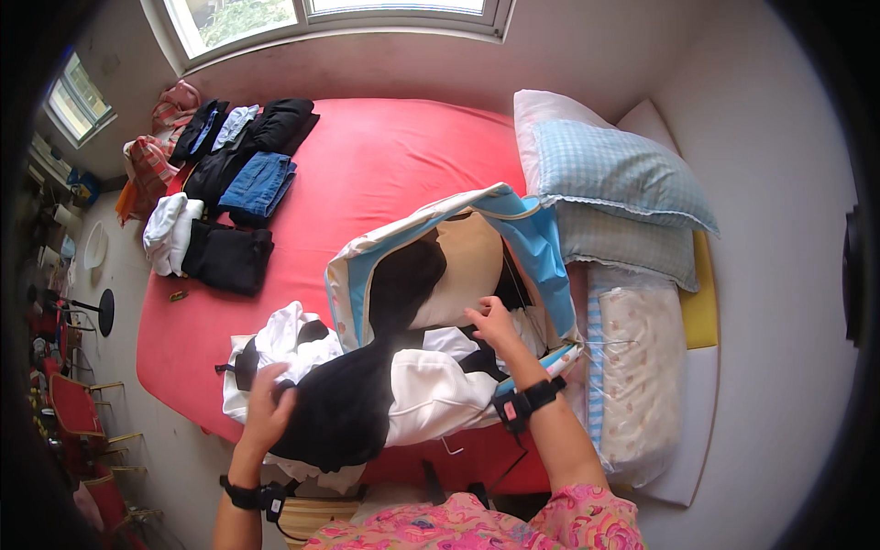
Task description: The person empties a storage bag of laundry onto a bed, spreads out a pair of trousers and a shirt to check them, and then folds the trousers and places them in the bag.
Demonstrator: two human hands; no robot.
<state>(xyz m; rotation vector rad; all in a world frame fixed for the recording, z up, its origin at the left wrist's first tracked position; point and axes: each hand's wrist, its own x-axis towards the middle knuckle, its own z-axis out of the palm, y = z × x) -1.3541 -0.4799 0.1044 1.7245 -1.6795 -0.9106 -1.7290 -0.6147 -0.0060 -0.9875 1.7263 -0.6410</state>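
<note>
Your left hand [266, 410] sits at the near left, fingers half curled over the edge of the black garment [339, 408] — whether it pinches any cloth, you cannot tell from here. Your right hand [495, 324] is loosely spread above the mouth of the storage bag [541, 247], apparently gripping nothing. The bag lies on the near middle of the bed [403, 137], its blue-lined sides standing up, probably because the clothes inside prop them. The black garment and the white garment [435, 394] drape across its near edge, likely so both stay within your reach. A black-and-white garment [293, 339] lies just left of the bag. Folded jeans [257, 188] rest with other clothes at the far left, perhaps to keep them apart.
</note>
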